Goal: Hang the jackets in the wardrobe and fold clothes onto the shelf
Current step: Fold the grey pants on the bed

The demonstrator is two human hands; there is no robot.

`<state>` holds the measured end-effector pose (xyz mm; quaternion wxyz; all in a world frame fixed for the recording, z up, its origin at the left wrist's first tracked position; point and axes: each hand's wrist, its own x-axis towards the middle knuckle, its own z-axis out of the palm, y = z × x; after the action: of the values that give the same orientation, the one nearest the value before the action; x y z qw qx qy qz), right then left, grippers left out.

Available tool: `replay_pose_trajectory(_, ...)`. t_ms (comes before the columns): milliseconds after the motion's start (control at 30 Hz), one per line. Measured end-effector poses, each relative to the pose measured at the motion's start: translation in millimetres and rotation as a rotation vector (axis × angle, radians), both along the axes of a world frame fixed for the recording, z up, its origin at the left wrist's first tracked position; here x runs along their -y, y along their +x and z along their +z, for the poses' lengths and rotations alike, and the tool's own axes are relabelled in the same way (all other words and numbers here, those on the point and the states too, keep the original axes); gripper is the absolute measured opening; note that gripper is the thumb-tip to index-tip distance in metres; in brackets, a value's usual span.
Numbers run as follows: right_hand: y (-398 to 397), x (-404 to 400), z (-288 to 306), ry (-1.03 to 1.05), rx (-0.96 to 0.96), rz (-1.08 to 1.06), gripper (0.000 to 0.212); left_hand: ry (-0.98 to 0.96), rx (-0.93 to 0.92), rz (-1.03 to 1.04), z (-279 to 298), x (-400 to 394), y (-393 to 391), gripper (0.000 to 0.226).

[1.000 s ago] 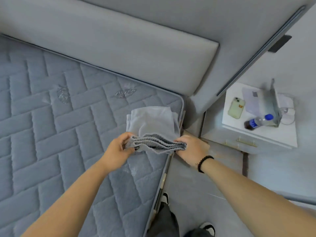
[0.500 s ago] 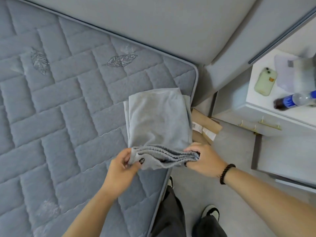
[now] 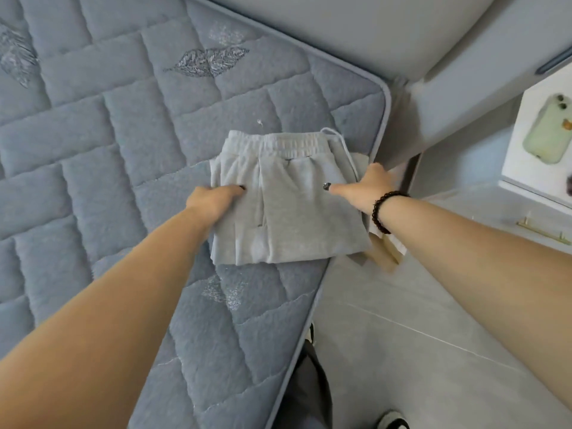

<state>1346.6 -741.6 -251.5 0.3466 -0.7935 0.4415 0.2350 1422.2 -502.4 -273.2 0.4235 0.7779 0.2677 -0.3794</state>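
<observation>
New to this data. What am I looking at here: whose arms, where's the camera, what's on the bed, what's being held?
No robot here: these are a person's two bare arms, filmed by one wide-angle camera worn on their head, looking down. The left hand and right hand each have a grip on one side of the folded grey sweatpants, thumbs on top, waistband and drawstring facing away. The pants lie on the quilted blue-grey mattress, near its corner. The right wrist wears a dark bead bracelet. At the right, a white nightstand holds a pale green phone. Below are the grey floor and the person's own legs and shoe.
</observation>
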Motion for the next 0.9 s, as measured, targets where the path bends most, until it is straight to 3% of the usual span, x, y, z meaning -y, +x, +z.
replay_pose_trajectory(100, 0, 1, -26, 0.068, -0.041, -0.047, 0.067, 0.003, -0.003, 0.033, -19, 1, -2, 0.055)
replay_pose_trajectory(167, 1, 7, -36, 0.094, -0.029, -0.104, 0.092, -0.048, -0.061, 0.071, -25, 0, -8, 0.058)
replay_pose_trajectory(233, -1, 17, -42, 0.135, -0.016, -0.18, 0.111, -0.058, 0.003, 0.027, -26, 2, -17, 0.048)
replay_pose_trajectory(300, -9, 19, -36, 0.225, -0.019, -0.207, 0.094, -0.053, 0.129, -0.052, -22, 5, -29, 0.033)
replay_pose_trajectory(367, -20, 19, -24, 0.258, -0.041, -0.112, 0.055, -0.089, 0.199, -0.1, -13, 10, -41, 0.024)
replay_pose_trajectory(467, -38, 16, -4, 0.279, 0.025, 0.076, 0.026, -0.11, 0.235, -0.176, 8, 20, -58, 0.028)
replay_pose_trajectory(633, -96, 25, 44, 0.369, 0.234, -0.002, 0.027, -0.129, 0.353, -0.286, 63, 46, -101, 0.007)
replay_pose_trajectory(767, -168, 56, 101, 0.441, 0.376, -0.175, 0.028, -0.194, 0.435, -0.378, 119, 78, -140, 0.009)
replay_pose_trajectory(900, -252, 87, 159, 0.373, 0.503, -0.309, 0.03, -0.276, 0.495, -0.471, 171, 120, -186, 0.018)
